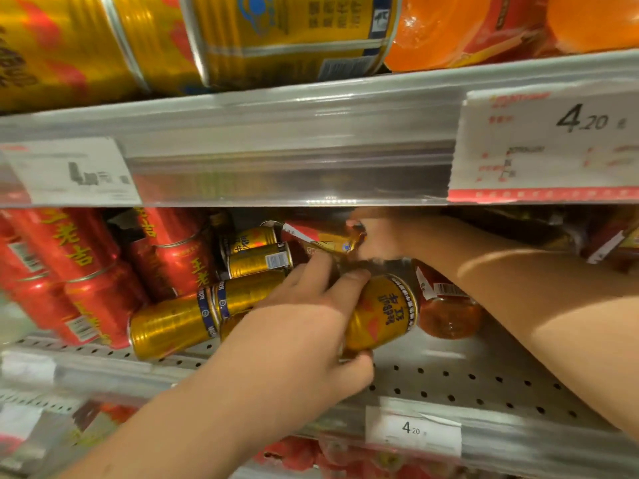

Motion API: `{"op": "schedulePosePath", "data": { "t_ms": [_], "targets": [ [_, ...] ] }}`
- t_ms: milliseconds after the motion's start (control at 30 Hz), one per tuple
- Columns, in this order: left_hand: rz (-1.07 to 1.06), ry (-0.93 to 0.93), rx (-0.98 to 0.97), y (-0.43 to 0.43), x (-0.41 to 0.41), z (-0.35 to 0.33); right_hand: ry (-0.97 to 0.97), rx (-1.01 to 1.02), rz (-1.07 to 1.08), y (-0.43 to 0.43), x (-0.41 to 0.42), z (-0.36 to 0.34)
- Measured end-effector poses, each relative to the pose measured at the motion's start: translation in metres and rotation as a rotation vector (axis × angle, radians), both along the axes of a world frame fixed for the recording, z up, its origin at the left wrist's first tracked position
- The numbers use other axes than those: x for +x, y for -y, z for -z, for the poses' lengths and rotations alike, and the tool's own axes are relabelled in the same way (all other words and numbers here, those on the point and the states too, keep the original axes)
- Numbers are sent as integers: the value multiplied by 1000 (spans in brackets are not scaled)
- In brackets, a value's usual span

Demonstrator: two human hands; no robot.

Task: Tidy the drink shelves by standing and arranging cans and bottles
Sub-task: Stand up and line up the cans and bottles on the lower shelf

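Observation:
My left hand (304,326) grips a gold can (383,312) that lies tilted on the perforated middle shelf (484,382), thumb under it and fingers over its top. Deeper in, my right hand (377,236) holds a red and gold can (332,242) near the back of the same shelf. Several more gold cans lie on their sides: one at the front left (169,326), two stacked behind (256,252). A red bottle (446,305) lies under my right forearm.
Red cans (79,271) crowd the left of the middle shelf, some leaning. The upper shelf carries large gold cans (276,32) and orange bottles (449,29). Price tags (546,143) hang on the shelf rails. Red packs show on the bottom shelf (304,454).

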State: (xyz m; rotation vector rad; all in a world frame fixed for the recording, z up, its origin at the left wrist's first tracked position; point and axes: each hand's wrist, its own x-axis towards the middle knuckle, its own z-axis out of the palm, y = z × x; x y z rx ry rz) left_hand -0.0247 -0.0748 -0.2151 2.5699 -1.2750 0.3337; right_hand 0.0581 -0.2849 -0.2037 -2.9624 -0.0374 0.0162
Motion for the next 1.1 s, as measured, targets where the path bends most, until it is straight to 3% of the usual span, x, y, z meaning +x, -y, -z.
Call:
{"op": "schedulePosePath", "data": {
  "t_ms": [267, 433, 567, 867, 1000, 1100],
  "targets": [
    [82, -79, -103, -35, -20, 24, 54, 72, 232, -31, -35, 12],
    [122, -138, -191, -54, -25, 24, -12, 22, 346, -51, -60, 14],
    [141, -180, -231, -64, -30, 26, -36, 129, 463, -58, -80, 11],
    [69, -306, -375, -64, -35, 34, 122, 388, 539, -54, -128, 13],
    [74, -350, -475, -47, -50, 33, 471, 239, 383, -19, -198, 9],
    [82, -388, -487, -18, -64, 33, 396, 70, 479, 21, -234, 6]
  ]
}}
